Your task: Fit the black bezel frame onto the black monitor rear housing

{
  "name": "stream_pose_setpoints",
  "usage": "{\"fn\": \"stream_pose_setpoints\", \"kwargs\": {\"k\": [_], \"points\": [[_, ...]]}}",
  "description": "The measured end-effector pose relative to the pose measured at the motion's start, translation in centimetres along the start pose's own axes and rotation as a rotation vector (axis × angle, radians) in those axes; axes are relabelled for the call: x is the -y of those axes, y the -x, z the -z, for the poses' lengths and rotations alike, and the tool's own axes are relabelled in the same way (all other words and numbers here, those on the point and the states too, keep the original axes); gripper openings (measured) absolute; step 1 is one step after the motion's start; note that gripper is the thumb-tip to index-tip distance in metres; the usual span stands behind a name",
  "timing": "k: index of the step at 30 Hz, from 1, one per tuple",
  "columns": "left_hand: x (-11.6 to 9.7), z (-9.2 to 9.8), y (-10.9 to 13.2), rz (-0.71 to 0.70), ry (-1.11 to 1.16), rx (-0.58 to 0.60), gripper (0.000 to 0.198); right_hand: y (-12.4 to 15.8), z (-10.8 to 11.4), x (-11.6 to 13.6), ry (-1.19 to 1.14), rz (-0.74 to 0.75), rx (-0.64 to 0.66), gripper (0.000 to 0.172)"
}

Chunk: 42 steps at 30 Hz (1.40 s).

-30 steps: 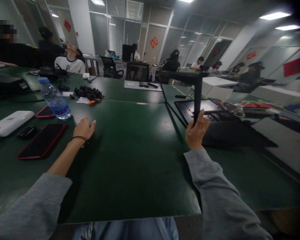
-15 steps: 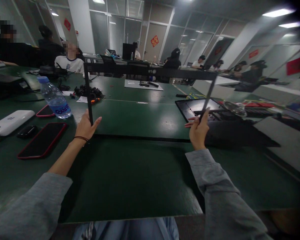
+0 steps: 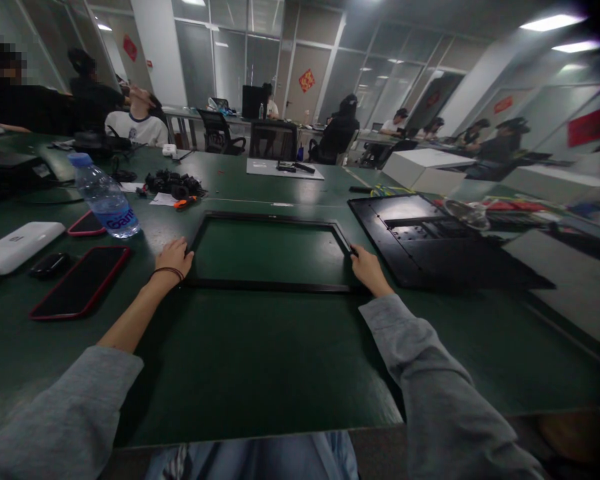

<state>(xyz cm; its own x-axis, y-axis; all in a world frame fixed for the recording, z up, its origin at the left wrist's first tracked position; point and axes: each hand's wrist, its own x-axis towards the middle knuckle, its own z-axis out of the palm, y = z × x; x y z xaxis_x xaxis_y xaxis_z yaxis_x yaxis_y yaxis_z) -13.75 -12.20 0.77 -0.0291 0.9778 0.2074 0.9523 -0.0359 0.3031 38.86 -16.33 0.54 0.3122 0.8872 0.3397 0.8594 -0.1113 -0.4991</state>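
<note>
A thin black rectangular frame [image 3: 275, 286], like a screen bezel, lies about flat on or just over the green table [image 3: 260, 367]. My left hand [image 3: 174, 261] grips its left side, fingers curled over the edge. On the opposite side, my right hand [image 3: 369, 268] is closed around the right edge, the thumb on top. Through the opening of the frame the green tabletop shows. Close to the right hand rests a large black back panel [image 3: 445, 257] with slots and recesses.
Left of me are a water bottle [image 3: 105, 200], a red-edged phone [image 3: 80, 283], a black earbud case [image 3: 50, 265] and a white power bank [image 3: 23, 247]. Black cables [image 3: 173, 183] lie beyond. White boxes [image 3: 425, 167] stand at the right. Several people sit in the background.
The black frame has been lowered from a raised, tilted position to about flat at the table. My right hand has moved left and turned palm down; both hands still hold it.
</note>
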Motion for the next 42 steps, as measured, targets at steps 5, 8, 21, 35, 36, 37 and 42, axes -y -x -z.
{"fn": "stream_pose_setpoints", "kwargs": {"k": [5, 8, 21, 35, 36, 37, 42], "points": [[-0.3, 0.3, 0.2, 0.008, -0.012, 0.022, 0.049, -0.5, -0.4, -1.2, -0.030, 0.044, 0.001, 0.043], [-0.5, 0.6, 0.1, 0.032, -0.006, 0.019, 0.051, -0.7, -0.2, -1.8, 0.052, 0.065, 0.003, 0.037], [-2.2, 3.5, 1.7, -0.029, 0.304, -0.295, 0.063, 0.7, 1.4, 1.9, -0.233, 0.057, -0.386, 0.055], [1.0, 0.3, -0.4, 0.008, -0.102, -0.007, 0.048, -0.4, -0.9, -1.0, 0.153, -0.126, -0.025, 0.044], [1.0, 0.3, -0.3, 0.018, -0.093, -0.001, 0.050, -0.3, -0.9, -1.0, 0.160, -0.140, -0.008, 0.045], [0.9, 0.3, -0.3, 0.020, -0.071, -0.002, 0.053, -0.2, -0.8, -0.8, 0.164, -0.147, 0.004, 0.045], [-0.8, 1.3, 0.9, -0.208, 0.114, 0.078, 0.071, 0.1, -0.5, -0.5, 0.169, -0.139, 0.001, 0.042]]}}
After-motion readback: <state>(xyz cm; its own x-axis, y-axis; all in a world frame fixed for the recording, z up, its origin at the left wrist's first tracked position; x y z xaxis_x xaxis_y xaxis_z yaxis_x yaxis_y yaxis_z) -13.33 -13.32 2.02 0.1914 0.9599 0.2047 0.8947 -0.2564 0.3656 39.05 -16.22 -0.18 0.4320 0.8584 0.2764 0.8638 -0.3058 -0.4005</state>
